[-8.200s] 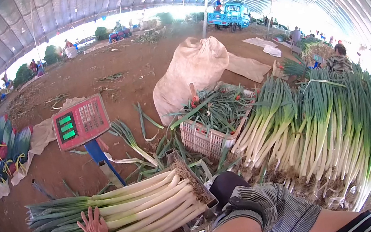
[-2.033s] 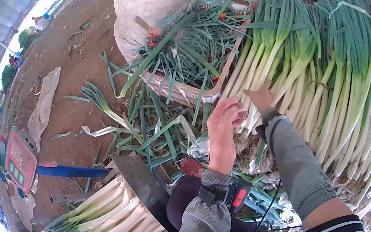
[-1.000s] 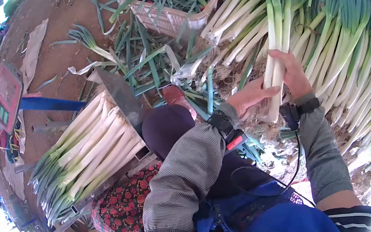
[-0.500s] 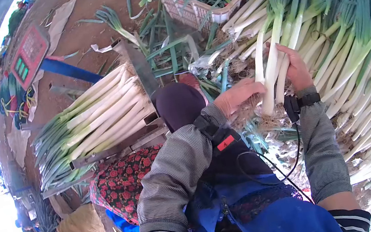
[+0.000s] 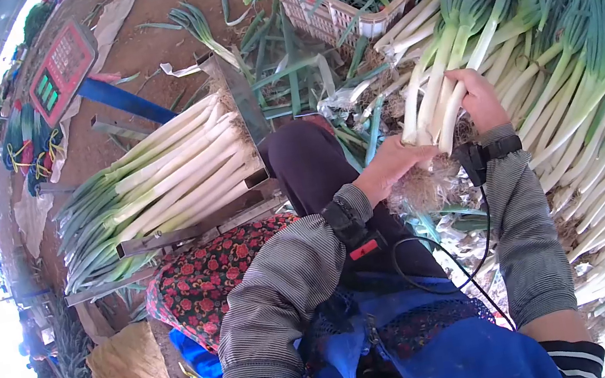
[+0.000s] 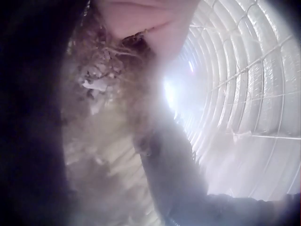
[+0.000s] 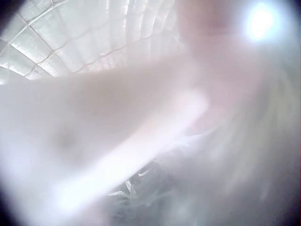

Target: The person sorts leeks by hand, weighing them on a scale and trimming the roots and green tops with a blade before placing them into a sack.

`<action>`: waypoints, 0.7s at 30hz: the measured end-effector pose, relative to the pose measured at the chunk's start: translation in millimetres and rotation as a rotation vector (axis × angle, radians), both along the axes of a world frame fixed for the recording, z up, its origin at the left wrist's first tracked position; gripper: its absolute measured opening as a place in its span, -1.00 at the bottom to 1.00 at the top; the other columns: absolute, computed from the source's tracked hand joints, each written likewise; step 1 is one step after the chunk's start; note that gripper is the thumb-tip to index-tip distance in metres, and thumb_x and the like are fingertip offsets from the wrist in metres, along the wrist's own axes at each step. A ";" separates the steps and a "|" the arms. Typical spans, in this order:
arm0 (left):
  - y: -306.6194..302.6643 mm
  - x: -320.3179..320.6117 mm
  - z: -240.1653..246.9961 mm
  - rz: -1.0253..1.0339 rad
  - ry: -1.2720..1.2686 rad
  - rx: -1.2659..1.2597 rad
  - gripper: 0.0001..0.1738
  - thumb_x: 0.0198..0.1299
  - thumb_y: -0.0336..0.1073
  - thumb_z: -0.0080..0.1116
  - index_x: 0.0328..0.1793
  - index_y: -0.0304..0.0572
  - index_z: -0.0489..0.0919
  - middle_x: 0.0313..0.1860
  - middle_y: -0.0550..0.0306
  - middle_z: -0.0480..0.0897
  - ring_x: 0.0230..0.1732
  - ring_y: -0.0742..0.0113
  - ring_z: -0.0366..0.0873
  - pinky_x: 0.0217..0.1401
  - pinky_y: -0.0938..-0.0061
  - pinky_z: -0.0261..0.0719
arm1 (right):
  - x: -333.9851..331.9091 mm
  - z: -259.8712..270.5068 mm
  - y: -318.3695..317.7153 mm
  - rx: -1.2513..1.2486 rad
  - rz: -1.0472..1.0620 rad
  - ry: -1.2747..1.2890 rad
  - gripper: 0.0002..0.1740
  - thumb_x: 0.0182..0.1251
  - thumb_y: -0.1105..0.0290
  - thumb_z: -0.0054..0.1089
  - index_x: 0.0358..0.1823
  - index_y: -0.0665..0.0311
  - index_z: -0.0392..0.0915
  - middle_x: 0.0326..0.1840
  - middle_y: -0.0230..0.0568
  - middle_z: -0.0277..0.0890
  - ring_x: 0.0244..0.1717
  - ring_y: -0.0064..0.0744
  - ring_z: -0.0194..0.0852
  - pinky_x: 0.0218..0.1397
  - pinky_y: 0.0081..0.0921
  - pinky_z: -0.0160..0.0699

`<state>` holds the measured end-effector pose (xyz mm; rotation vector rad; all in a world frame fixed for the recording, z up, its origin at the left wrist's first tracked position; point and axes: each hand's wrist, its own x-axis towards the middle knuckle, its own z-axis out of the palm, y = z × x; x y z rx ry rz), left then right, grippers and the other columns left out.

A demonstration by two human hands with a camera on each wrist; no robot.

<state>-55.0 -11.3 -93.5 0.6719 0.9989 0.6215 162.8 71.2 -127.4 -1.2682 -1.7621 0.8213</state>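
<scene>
Several long green onions [image 5: 432, 97] with white stalks and green tops lean over the front of a pile, held between both hands. My left hand [image 5: 395, 163] grips them low, at the root ends. Higher up and from the right side, my right hand [image 5: 480, 102] holds the white stalks with curled fingers. Fingers [image 6: 146, 21] and brown roots [image 6: 106, 70] show at the top of the left wrist view. In the blurred right wrist view, a pale stalk [image 7: 131, 150] runs up to the hand [image 7: 221, 70].
A big pile of green onions [image 5: 584, 131] fills the right side. On the left, trimmed onions [image 5: 170, 172] lie on a metal-framed scale with a red display [image 5: 65, 73] and an upright end plate [image 5: 230, 88]. A crate [image 5: 324, 13] of cut leaves stands ahead. A cable hangs between the wrists.
The left hand rested on the onions on the scale; both hands then reached right to the pile and took several stalks. Lately the left hand has shifted to their root ends.
</scene>
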 end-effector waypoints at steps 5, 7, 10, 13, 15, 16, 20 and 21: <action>2.1 -9.3 -23.5 0.092 -0.165 -0.011 -0.68 -0.06 -0.39 0.32 -0.15 -0.37 0.58 -0.37 0.12 0.62 -0.44 0.40 0.57 -0.37 0.51 0.54 | -4.5 26.1 -11.5 -0.372 0.053 0.748 -0.65 0.28 0.52 -0.06 0.08 0.54 0.30 0.08 0.09 0.39 0.14 -0.06 0.40 0.26 -0.23 0.42; 3.7 -13.6 -24.9 0.064 -0.164 0.008 -0.68 -0.05 -0.42 0.29 -0.13 -0.38 0.55 -0.35 0.09 0.61 -0.46 0.39 0.58 -0.41 0.52 0.56 | -3.3 33.0 -5.8 -0.536 -0.072 0.983 -0.56 0.31 0.42 -0.05 0.11 0.61 0.22 0.19 0.21 0.28 0.19 0.06 0.35 0.25 -0.02 0.45; -4.8 -20.2 4.4 0.003 -0.251 -0.019 -0.71 0.10 -0.41 0.18 -0.04 -0.38 0.54 -0.20 0.11 0.61 -0.30 0.42 0.62 -0.25 0.51 0.60 | -17.3 22.4 -8.5 -0.598 -0.173 1.041 -0.58 0.32 0.33 0.00 0.05 0.56 0.32 0.09 0.11 0.37 -0.02 -0.03 0.48 0.07 -0.07 0.58; -10.2 -17.2 -2.7 0.027 -0.355 -0.062 -0.59 0.12 -0.41 0.15 0.11 -0.37 0.42 -0.11 0.03 0.60 -0.19 0.34 0.63 -0.12 0.42 0.65 | -27.6 2.5 -5.3 -0.695 -0.155 1.153 -0.65 0.32 0.38 0.01 0.02 0.51 0.39 -0.06 0.04 0.48 -0.08 -0.12 0.53 0.04 -0.13 0.60; -11.5 -22.6 -4.6 0.040 -0.391 -0.091 -0.53 0.13 -0.41 0.15 0.18 -0.37 0.34 -0.08 0.01 0.58 -0.15 0.31 0.62 -0.09 0.38 0.65 | -39.6 12.4 -15.3 -0.699 -0.172 1.218 -0.68 0.32 0.41 0.02 0.00 0.50 0.42 -0.09 0.03 0.50 -0.12 -0.13 0.54 0.04 -0.19 0.60; -11.8 -24.6 -5.6 0.074 -0.398 -0.085 -0.53 0.13 -0.41 0.14 0.17 -0.37 0.34 -0.08 0.01 0.58 -0.15 0.31 0.62 -0.09 0.39 0.65 | -44.9 19.2 -19.4 -0.724 -0.190 1.252 -0.69 0.31 0.42 0.02 -0.01 0.51 0.43 -0.12 0.03 0.51 -0.13 -0.13 0.55 0.03 -0.23 0.59; -7.9 -28.7 -3.7 0.125 -0.344 -0.044 -0.57 0.14 -0.45 0.12 0.14 -0.38 0.35 -0.15 0.05 0.59 -0.20 0.32 0.63 -0.14 0.41 0.65 | -67.5 32.8 -60.3 -0.516 0.051 0.826 -0.66 0.28 0.45 0.06 0.05 0.50 0.42 -0.08 0.01 0.51 -0.08 -0.20 0.53 0.02 -0.36 0.51; -10.0 -30.2 5.4 0.091 -0.283 -0.010 -0.58 0.13 -0.45 0.12 0.13 -0.37 0.36 -0.17 0.06 0.59 -0.22 0.33 0.63 -0.16 0.41 0.65 | -68.3 27.2 -66.3 -0.432 0.055 0.651 -0.65 0.29 0.46 0.04 0.06 0.48 0.42 -0.05 0.00 0.50 -0.05 -0.23 0.52 0.02 -0.39 0.50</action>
